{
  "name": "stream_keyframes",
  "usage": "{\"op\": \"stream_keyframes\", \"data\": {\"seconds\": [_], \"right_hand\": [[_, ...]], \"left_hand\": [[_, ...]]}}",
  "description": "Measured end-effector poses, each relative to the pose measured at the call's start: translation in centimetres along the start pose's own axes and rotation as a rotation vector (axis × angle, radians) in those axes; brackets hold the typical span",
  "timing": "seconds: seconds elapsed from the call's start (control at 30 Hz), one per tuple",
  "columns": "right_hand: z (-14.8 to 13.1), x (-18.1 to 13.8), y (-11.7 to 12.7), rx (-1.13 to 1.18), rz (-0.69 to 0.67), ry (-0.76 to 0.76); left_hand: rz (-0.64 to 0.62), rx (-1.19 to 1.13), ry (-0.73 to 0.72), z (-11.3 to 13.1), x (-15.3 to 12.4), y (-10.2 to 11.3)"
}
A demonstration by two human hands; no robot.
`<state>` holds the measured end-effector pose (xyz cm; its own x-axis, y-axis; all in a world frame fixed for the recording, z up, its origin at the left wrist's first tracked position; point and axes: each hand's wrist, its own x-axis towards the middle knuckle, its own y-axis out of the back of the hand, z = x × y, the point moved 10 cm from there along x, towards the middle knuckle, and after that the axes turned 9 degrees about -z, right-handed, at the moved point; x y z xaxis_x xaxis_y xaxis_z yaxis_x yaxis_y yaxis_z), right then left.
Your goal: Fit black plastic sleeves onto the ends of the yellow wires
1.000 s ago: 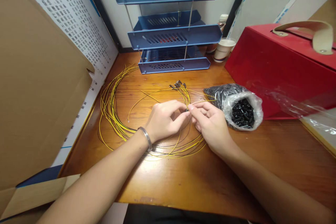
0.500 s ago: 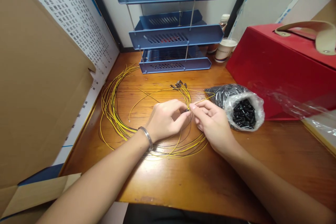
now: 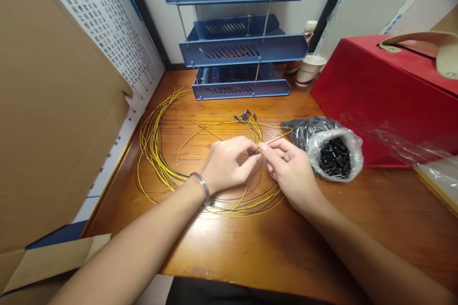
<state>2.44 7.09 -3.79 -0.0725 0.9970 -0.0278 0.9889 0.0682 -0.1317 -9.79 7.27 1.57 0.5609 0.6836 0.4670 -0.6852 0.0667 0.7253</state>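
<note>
Fingertip to fingertip, my two hands meet over the wires on the desk. My left hand (image 3: 229, 164), with a metal bangle (image 3: 201, 188) at the wrist, is closed in a pinch on a small black part (image 3: 256, 152), mostly hidden by the fingers. Thumb and forefinger of my right hand (image 3: 291, 171) pinch the end of a yellow wire (image 3: 280, 137), which loops out behind that hand. Just beyond the fingertips, a bunch of yellow wires ends in black connectors (image 3: 246, 115). A large loose coil of yellow and black wires (image 3: 152, 147) curves round to the left and under both hands.
To the right lies an open plastic bag (image 3: 354, 155) full of small black parts (image 3: 335, 158). Behind it stands a red box (image 3: 386, 105) with a beige handle. A blue tiered tray rack (image 3: 243, 89) and a paper cup (image 3: 309, 70) are at the back; cardboard (image 3: 60, 105) borders the left.
The whole view has shifted slightly, with the background a little further right. Both hands keep their pinch at nearly the same spot.
</note>
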Motion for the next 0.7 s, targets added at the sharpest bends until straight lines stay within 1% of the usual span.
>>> {"op": "stream_keyframes", "data": {"seconds": [0.13,0.27,0.43,0.57,0.63,0.7], "right_hand": [[-0.1,0.0,0.8,0.021,0.058,0.029],[-0.2,0.1,1.3,0.057,0.095,0.052],[-0.6,0.0,0.8,-0.012,0.067,0.058],[-0.4,0.0,0.2,-0.050,0.023,0.029],[-0.2,0.1,0.4,-0.037,0.026,0.021],[0.0,0.2,1.0,-0.001,0.061,0.030]], "left_hand": [[0.022,0.012,0.037,-0.4,0.1,0.2],[0.007,0.004,0.015,-0.3,0.1,0.0],[-0.015,0.042,-0.035,0.1,0.0,-0.3],[-0.021,0.051,-0.059,0.3,0.0,-0.4],[-0.026,0.054,-0.058,0.3,0.0,-0.4],[-0.025,0.061,-0.055,0.3,0.0,-0.4]]}}
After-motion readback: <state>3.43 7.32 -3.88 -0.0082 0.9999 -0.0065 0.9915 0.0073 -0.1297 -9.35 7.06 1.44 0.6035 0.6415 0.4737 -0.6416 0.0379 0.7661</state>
